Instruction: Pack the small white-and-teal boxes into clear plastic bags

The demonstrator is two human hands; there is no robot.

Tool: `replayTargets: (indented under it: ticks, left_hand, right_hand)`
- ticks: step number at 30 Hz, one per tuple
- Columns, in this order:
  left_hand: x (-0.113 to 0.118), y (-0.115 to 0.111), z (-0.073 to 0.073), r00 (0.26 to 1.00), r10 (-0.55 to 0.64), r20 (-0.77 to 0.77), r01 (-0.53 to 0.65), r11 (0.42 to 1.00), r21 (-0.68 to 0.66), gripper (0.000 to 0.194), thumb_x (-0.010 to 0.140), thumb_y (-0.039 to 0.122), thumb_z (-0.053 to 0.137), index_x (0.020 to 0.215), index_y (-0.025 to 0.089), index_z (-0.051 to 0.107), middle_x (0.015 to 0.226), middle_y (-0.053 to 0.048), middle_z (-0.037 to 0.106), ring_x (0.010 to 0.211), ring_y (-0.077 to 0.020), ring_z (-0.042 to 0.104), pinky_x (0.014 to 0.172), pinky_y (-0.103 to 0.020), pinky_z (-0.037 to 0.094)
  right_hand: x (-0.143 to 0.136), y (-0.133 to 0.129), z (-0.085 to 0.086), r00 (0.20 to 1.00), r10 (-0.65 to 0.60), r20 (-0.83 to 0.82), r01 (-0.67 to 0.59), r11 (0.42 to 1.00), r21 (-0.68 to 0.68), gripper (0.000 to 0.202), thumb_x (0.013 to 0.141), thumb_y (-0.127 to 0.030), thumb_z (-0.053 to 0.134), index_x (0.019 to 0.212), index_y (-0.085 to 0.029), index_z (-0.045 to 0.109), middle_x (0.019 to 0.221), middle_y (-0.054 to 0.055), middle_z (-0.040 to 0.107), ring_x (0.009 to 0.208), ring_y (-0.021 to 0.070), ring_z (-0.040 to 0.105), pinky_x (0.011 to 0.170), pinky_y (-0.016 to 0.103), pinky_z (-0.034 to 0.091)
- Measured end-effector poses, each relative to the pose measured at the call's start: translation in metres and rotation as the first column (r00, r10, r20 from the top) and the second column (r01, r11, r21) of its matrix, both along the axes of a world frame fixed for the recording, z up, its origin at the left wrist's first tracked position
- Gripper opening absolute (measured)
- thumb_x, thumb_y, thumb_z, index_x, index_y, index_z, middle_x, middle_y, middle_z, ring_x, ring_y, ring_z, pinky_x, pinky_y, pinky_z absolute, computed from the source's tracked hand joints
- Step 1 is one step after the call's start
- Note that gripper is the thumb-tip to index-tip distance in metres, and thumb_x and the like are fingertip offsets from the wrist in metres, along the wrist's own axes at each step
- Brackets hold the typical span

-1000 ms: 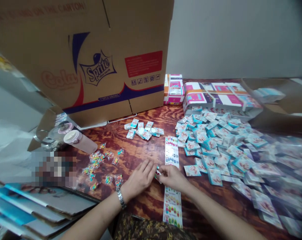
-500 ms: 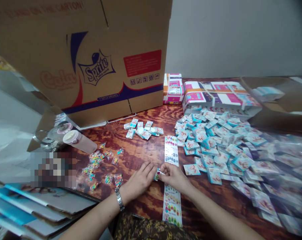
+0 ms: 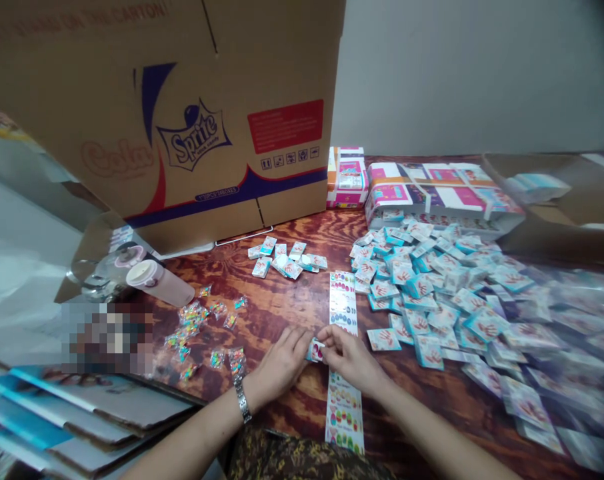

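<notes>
My left hand (image 3: 286,357), with a metal watch (image 3: 241,400) at the wrist, is closed on a small white-and-blue box (image 3: 311,348) near the table's front. My right hand (image 3: 351,359) meets it from the other side. Its fingers pinch a small sticker piece (image 3: 317,352) with pink-red ovals, which lies against the box; the fingertips partly hide it. Beneath the right hand runs a long white sticker sheet (image 3: 345,407) printed with rows of coloured ovals, its middle covered by that hand.
A large pile of small boxes (image 3: 432,287) spreads to the right; a smaller group (image 3: 287,259) lies farther back. Candy-like packets (image 3: 192,317) and a pale bottle (image 3: 159,283) are at left. A big carton (image 3: 207,120) stands behind; wrapped packs (image 3: 442,187) sit back right.
The sticker piece now lies closer along the small box, showing more of its pink-red ovals. My right fingers have shifted slightly; the left hand stays nearly in place.
</notes>
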State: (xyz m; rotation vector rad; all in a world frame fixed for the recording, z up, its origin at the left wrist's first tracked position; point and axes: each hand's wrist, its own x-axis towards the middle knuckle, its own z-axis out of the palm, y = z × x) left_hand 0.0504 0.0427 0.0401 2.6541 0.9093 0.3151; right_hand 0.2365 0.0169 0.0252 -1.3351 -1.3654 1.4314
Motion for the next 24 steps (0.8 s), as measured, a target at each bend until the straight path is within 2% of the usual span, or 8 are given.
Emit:
replayTargets:
  ticks: [3,6,10,13,18,21,24]
  left_hand:
    - [0.000,-0.001,-0.001,1.000,0.019,-0.010,-0.019,1.000,-0.010,0.052,0.080,0.006,0.046,0.130,0.013,0.034,0.124,-0.014,0.049,0.117,-0.0245,0.043,0.100,-0.043,0.039]
    - [0.001,-0.002,0.000,0.999,0.038,0.030,-0.037,0.999,-0.030,0.049,0.081,0.009,0.048,0.128,0.013,0.035,0.122,-0.013,0.050,0.114,-0.0238,0.045,0.099,-0.042,0.040]
    - [0.005,-0.004,0.001,0.995,0.054,0.080,-0.050,0.998,-0.045,0.045,0.083,0.011,0.046,0.126,0.014,0.036,0.121,-0.013,0.051,0.114,-0.0233,0.046,0.098,-0.041,0.041]
    - [0.007,-0.007,0.002,0.992,0.066,0.112,-0.061,0.997,-0.049,0.042,0.084,0.012,0.043,0.125,0.014,0.037,0.119,-0.013,0.053,0.114,-0.0227,0.047,0.095,-0.041,0.043]
    - [0.006,-0.011,0.002,0.987,0.066,0.143,-0.059,0.997,-0.055,0.048,0.084,0.012,0.042,0.131,0.015,0.032,0.120,-0.014,0.052,0.113,-0.0226,0.048,0.093,-0.041,0.045]
    - [0.006,-0.012,0.002,0.983,0.051,0.176,-0.046,0.998,-0.031,0.050,0.084,0.011,0.041,0.133,0.016,0.030,0.121,-0.014,0.050,0.114,-0.0227,0.047,0.093,-0.042,0.045]
    - [0.007,-0.014,0.002,0.978,0.039,0.203,-0.035,0.999,-0.024,0.049,0.084,0.009,0.041,0.132,0.018,0.033,0.121,-0.013,0.049,0.114,-0.0222,0.047,0.092,-0.040,0.046]
  right_hand:
    - [0.004,0.000,-0.002,0.997,0.011,-0.077,-0.015,0.999,-0.052,0.015,0.077,-0.024,0.054,0.091,-0.020,0.049,0.068,-0.005,0.050,0.054,0.0089,0.047,0.051,0.021,0.038]
    - [0.004,-0.001,0.003,0.998,0.005,-0.061,-0.007,0.999,-0.032,0.016,0.078,-0.025,0.054,0.093,-0.020,0.049,0.067,-0.005,0.051,0.055,0.0095,0.047,0.052,0.021,0.038]
    - [-0.004,-0.005,0.022,0.986,0.007,0.166,-0.028,0.992,0.125,0.008,0.083,-0.021,0.050,0.091,-0.021,0.050,0.070,-0.003,0.057,0.063,0.0126,0.054,0.059,0.024,0.040]
    - [-0.010,-0.008,0.031,0.946,-0.031,0.324,-0.054,0.967,0.249,0.013,0.083,-0.015,0.045,0.091,-0.021,0.051,0.079,0.001,0.059,0.074,0.0157,0.057,0.067,0.027,0.043]
    - [-0.005,-0.008,0.030,0.870,-0.124,0.477,-0.047,0.942,0.331,0.024,0.080,-0.016,0.049,0.103,-0.021,0.053,0.097,0.007,0.054,0.083,0.0195,0.057,0.073,0.032,0.046]
    - [0.001,-0.003,0.026,0.878,-0.141,0.458,-0.018,0.946,0.324,0.036,0.077,-0.021,0.054,0.113,-0.022,0.051,0.102,0.007,0.055,0.085,0.0199,0.057,0.075,0.033,0.046]
    - [0.002,0.000,0.027,0.932,-0.037,0.359,-0.051,0.971,0.233,0.034,0.079,-0.021,0.052,0.113,-0.022,0.051,0.090,0.003,0.062,0.076,0.0179,0.060,0.070,0.030,0.047]
